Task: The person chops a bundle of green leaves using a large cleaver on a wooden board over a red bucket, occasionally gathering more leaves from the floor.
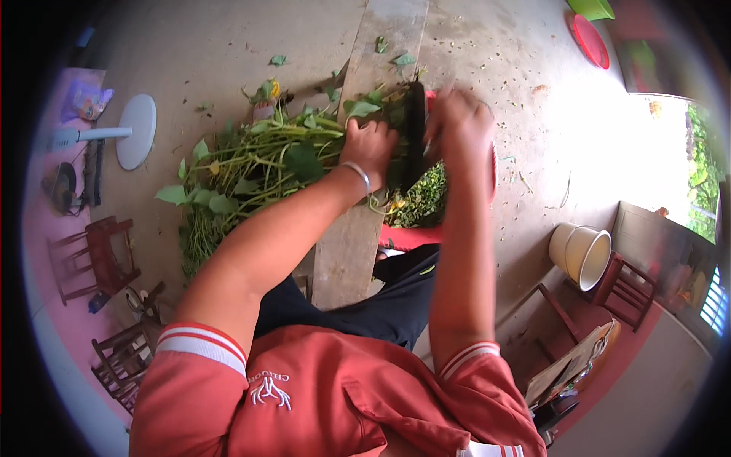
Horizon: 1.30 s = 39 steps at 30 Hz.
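Note:
My left hand (371, 148), with a silvery bracelet at its wrist, is closed on a thick bundle of leafy green vines (255, 148) and presses it onto a long wooden board (346, 263). The vines trail off to the left, over the board's edge. In my right hand (461, 126), somewhat blurred, is a knife; its wide dark blade (413, 141) stands upright just right of my left fingers, against the cut end of the bundle. Finely chopped greens (420, 199) fill a red basin (415, 238) under the right side of the board; my right forearm hides part of it.
Loose leaves (403, 59) and scraps lie on the board's far end and the floor. A white fan (137, 132) and wooden chairs (106, 251) stand at the left. To the right are a cream bucket (580, 255) and another chair (626, 289); a red basin (590, 41) sits far right.

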Motion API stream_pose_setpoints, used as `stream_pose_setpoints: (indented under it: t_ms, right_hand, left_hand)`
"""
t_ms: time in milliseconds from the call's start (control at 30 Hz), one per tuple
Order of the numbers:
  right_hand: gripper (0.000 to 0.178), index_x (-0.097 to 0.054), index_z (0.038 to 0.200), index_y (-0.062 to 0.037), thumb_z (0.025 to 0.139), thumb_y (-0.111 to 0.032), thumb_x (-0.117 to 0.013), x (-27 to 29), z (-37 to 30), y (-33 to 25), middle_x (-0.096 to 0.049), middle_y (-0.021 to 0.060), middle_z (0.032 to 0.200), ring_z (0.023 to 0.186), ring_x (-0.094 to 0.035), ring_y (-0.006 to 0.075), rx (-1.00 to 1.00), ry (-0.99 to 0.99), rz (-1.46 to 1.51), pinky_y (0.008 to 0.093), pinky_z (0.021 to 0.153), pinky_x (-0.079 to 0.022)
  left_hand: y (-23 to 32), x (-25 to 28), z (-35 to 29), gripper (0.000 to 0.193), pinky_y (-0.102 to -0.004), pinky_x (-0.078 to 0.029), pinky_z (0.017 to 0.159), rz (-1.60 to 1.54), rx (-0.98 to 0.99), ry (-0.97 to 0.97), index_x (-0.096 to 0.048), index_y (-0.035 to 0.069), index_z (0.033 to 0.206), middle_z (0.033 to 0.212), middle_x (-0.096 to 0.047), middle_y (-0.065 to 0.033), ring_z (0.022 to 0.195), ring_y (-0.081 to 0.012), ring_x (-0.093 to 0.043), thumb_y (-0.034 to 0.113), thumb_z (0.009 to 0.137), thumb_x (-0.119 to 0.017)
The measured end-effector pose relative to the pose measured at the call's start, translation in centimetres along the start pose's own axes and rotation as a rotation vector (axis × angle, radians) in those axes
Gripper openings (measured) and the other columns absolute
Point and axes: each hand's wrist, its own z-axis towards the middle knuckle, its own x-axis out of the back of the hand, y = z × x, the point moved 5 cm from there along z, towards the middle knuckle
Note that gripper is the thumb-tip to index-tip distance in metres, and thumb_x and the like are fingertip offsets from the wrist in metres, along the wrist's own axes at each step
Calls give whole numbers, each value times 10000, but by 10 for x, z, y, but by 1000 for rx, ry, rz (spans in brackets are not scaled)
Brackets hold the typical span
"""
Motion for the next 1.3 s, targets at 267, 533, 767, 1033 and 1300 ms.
stream_pose_setpoints:
  t_ms: [267, 533, 767, 1033, 1300]
  right_hand:
    - [139, -625, 876, -15, 921, -146, -622, -2, 79, 1, -558, 62, 579, 443, -516, 162, 83, -151, 29, 313, 427, -418]
    - [143, -621, 885, 14, 904, -124, -652, -20, 77, -18, -570, 36, 688, 513, -529, 140, 187, -213, 94, 295, 439, -423]
    - [77, -664, 907, 7, 866, 21, -601, -6, -83, 61, -645, 60, 778, 686, -638, 157, 122, 50, -69, 267, 634, -503]
    - [634, -428, 1433, 16, 905, -292, -601, -66, -77, 50, -482, 250, 1425, 1376, -408, 426, 316, 24, -115, 486, 1193, -274]
    - [644, -418, 1456, 24, 932, -313, -582, -83, -63, 137, -502, 249, 1433, 1356, -450, 423, 392, 58, -231, 490, 1162, -329]
  left_hand:
    - [2, 1, -6, 510, -503, -369, 928, 63, -92, -123, -611, 112, 1114, 1090, -590, -76, 1073, -258, -573, 246, 649, -775]
    - [6, -2, 5, 441, -535, -374, 924, 66, 21, 24, -619, 107, 1089, 1057, -609, -82, 1076, -260, -584, 205, 679, -746]
    - [-2, -9, 3, 411, -495, -369, 944, 3, 21, 60, -593, 112, 1129, 1079, -610, -68, 1092, -236, -590, 184, 737, -691]
    - [-12, -30, 16, 240, -390, -445, 947, 240, -67, -153, -578, 62, 1120, 1125, -599, -102, 1095, -226, -586, 205, 944, -502]
    - [-29, -7, -17, 759, -544, -200, 1199, 315, -249, 33, -357, 150, 1535, 1524, -424, -145, 1462, -364, -303, 515, 902, -563]
